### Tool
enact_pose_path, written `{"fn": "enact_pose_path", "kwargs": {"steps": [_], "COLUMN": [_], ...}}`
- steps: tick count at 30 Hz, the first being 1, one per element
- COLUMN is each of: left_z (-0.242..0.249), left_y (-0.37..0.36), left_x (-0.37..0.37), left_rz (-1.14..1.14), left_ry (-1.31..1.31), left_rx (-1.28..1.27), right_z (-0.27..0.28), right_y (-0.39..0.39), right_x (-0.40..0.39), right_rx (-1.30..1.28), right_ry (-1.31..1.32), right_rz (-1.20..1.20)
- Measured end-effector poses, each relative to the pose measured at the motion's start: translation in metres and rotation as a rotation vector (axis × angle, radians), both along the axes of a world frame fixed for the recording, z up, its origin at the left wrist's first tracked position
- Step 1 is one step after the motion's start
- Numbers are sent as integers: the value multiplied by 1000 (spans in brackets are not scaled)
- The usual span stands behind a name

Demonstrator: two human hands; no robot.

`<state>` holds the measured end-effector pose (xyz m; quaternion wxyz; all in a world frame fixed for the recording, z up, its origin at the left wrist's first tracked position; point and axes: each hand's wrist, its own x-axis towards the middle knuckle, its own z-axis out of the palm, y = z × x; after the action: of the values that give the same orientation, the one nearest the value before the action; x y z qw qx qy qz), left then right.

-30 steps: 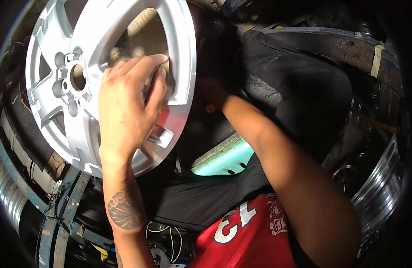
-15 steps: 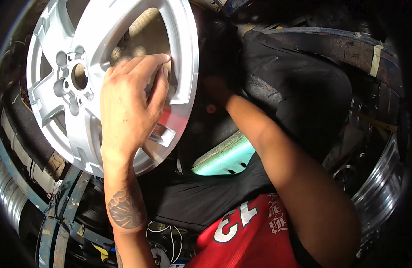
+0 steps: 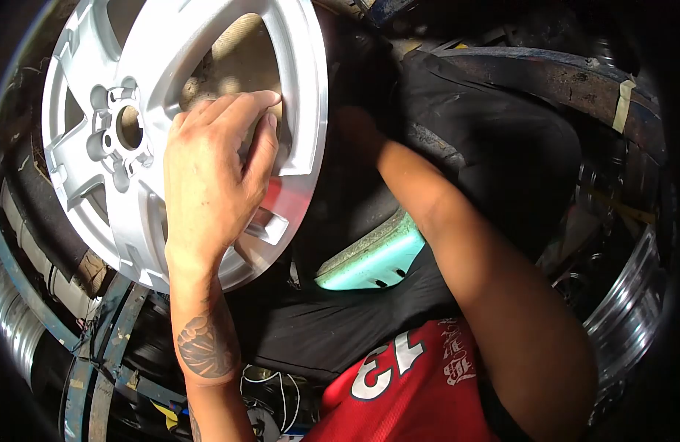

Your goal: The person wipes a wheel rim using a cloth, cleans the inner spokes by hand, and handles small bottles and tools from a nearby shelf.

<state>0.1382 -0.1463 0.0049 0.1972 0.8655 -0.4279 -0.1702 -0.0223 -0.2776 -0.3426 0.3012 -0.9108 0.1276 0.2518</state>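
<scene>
A silver alloy wheel rim (image 3: 144, 191) stands tilted at the left, its spoked face toward me. My left hand (image 3: 214, 166) lies across a lower spoke, fingers bent at the spoke opening and thumb close to the index finger. In deep shadow just right of the wheel's edge is my right hand (image 3: 358, 129). Its fingers are lost in the dark, and I cannot tell what they touch. Below the right forearm, a mint-green piece (image 3: 373, 258) with dark holes lies between my legs.
Black trousers (image 3: 517, 147) cover my bent legs. More shiny rims (image 3: 627, 302) stand at the right edge. Blue-grey metal bars (image 3: 96, 353) cross at lower left, near a white cable (image 3: 284, 398). A curved rusty band (image 3: 553, 77) runs along the upper right.
Almost nothing differs. My right forearm has shifted slightly, and the wheel rim and my left hand have barely moved.
</scene>
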Motion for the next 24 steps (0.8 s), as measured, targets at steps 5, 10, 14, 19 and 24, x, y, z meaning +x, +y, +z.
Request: {"fn": "enact_pose_path", "kwargs": {"steps": [5,10,14,19,24], "left_z": [-2,-4,-5,-3,-3], "left_y": [1,3,4,3,3], "left_x": [0,1,1,2,1], "left_rz": [-1,-2,-5,-13,-18], "left_ry": [-11,-17,-18,-15,-10], "left_rx": [-7,-27,-31,-22,-22], "right_z": [-120,-97,-65,-57,-145], "right_y": [45,28,10,27,63], "right_x": [-68,-47,-4,-20,-85], "right_rx": [-2,138,184,210,265], "right_ry": [-191,-204,-75,4,-217], "right_rz": [98,110,-31,-125,-79]}}
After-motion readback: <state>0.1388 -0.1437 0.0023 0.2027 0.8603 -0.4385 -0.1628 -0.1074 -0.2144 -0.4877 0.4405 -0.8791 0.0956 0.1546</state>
